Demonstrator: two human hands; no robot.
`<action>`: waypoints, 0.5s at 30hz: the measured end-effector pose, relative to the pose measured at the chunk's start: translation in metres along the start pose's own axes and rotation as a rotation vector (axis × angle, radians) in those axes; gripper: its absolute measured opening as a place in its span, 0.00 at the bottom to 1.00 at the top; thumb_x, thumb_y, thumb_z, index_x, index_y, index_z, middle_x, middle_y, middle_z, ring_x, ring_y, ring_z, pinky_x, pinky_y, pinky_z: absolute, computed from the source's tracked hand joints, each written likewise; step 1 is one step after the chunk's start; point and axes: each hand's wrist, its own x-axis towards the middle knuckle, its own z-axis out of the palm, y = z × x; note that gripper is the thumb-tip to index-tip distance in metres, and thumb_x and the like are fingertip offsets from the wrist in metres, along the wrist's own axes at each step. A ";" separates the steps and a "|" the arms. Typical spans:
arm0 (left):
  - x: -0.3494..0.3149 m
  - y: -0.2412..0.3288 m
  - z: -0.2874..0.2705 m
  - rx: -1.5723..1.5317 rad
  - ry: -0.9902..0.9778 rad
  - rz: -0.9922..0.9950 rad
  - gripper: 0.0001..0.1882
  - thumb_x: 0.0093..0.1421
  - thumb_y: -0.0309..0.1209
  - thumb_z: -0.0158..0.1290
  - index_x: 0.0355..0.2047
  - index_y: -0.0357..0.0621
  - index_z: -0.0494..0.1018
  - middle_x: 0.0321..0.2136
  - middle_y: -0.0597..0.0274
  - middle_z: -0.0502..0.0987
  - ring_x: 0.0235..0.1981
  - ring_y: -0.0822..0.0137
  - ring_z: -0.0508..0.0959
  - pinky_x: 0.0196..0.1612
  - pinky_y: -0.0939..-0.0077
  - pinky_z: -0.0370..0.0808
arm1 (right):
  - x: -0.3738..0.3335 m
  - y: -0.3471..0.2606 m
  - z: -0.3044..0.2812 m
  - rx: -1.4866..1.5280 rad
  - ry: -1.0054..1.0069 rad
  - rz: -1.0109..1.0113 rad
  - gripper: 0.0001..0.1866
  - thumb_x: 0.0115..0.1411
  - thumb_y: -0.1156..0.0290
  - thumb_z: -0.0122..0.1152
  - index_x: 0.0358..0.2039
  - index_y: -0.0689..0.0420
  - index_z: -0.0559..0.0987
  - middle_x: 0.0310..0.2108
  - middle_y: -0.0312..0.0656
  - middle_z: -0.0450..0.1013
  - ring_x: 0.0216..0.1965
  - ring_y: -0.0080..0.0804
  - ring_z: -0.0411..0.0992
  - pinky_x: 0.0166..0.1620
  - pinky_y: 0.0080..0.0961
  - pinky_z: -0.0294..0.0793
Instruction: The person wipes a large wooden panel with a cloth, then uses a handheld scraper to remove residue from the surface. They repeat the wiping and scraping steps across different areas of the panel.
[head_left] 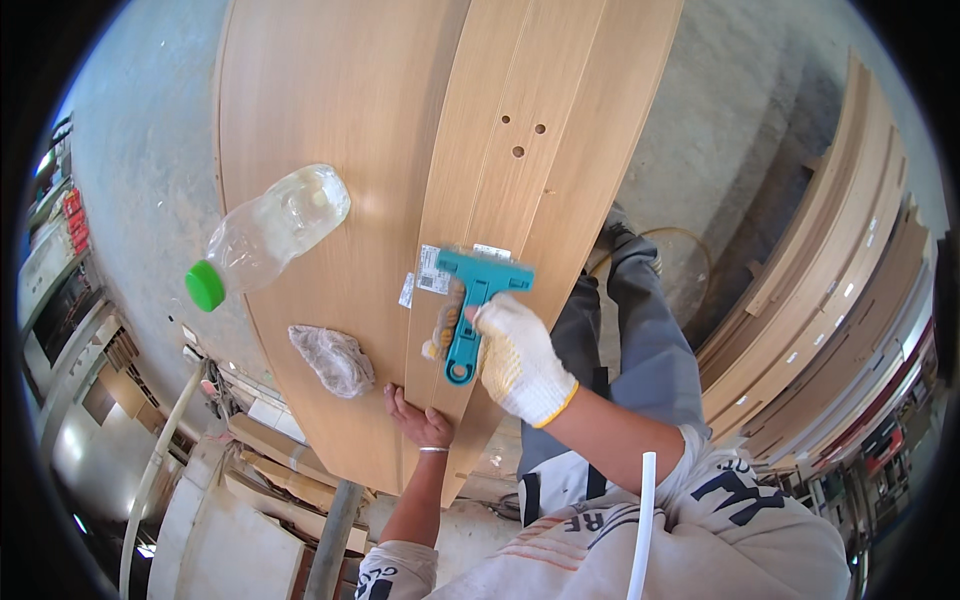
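You are gripping a teal scraper (476, 305) in your gloved right hand (517, 358), fingers closed around its handle, and its wide blade end is sitting against a white label (434, 270) stuck on the narrower wooden panel (540, 150). Your bare left hand (420, 418) is resting with fingers spread against the near edge of the panels, holding nothing. On the wider wooden panel (330, 110) beside it a clear plastic bottle (272, 232) with a green cap (205, 285) is lying on its side (well to the left of the scraper), and a crumpled grey rag (333, 359) is lying nearer your left hand. More stacked panels (840, 290) are leaning at the right.
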 end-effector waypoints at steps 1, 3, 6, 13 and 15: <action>0.000 -0.001 0.000 0.003 0.001 0.002 0.39 0.72 0.55 0.34 0.63 0.26 0.59 0.64 0.29 0.62 0.65 0.32 0.64 0.67 0.40 0.61 | -0.010 0.002 0.003 -0.009 0.019 0.011 0.10 0.70 0.73 0.48 0.48 0.59 0.74 0.40 0.40 0.75 0.41 0.32 0.79 0.43 0.32 0.79; -0.001 -0.002 0.001 0.005 0.001 0.006 0.39 0.72 0.55 0.34 0.63 0.26 0.59 0.64 0.29 0.62 0.65 0.32 0.64 0.67 0.40 0.61 | -0.013 -0.003 0.008 -0.043 -0.020 0.016 0.10 0.70 0.73 0.48 0.48 0.59 0.74 0.40 0.39 0.75 0.39 0.32 0.79 0.44 0.33 0.80; -0.001 -0.002 0.002 0.000 0.005 0.003 0.39 0.72 0.56 0.33 0.63 0.26 0.59 0.64 0.29 0.62 0.65 0.32 0.64 0.67 0.40 0.60 | -0.011 0.006 -0.002 -0.153 0.030 -0.092 0.10 0.72 0.72 0.48 0.48 0.59 0.74 0.40 0.37 0.73 0.39 0.28 0.76 0.46 0.30 0.78; -0.002 -0.003 0.002 0.003 0.001 0.000 0.40 0.72 0.56 0.33 0.63 0.26 0.60 0.64 0.29 0.62 0.66 0.33 0.63 0.67 0.40 0.60 | 0.002 0.039 -0.022 0.011 0.091 -0.163 0.15 0.76 0.60 0.51 0.51 0.60 0.74 0.39 0.40 0.76 0.38 0.30 0.78 0.44 0.31 0.80; -0.002 -0.004 0.003 0.007 -0.001 -0.002 0.40 0.72 0.56 0.33 0.63 0.26 0.60 0.64 0.29 0.62 0.66 0.33 0.63 0.68 0.40 0.60 | 0.009 0.045 -0.025 0.118 0.123 -0.131 0.16 0.76 0.58 0.51 0.49 0.59 0.75 0.37 0.42 0.76 0.36 0.32 0.78 0.41 0.33 0.81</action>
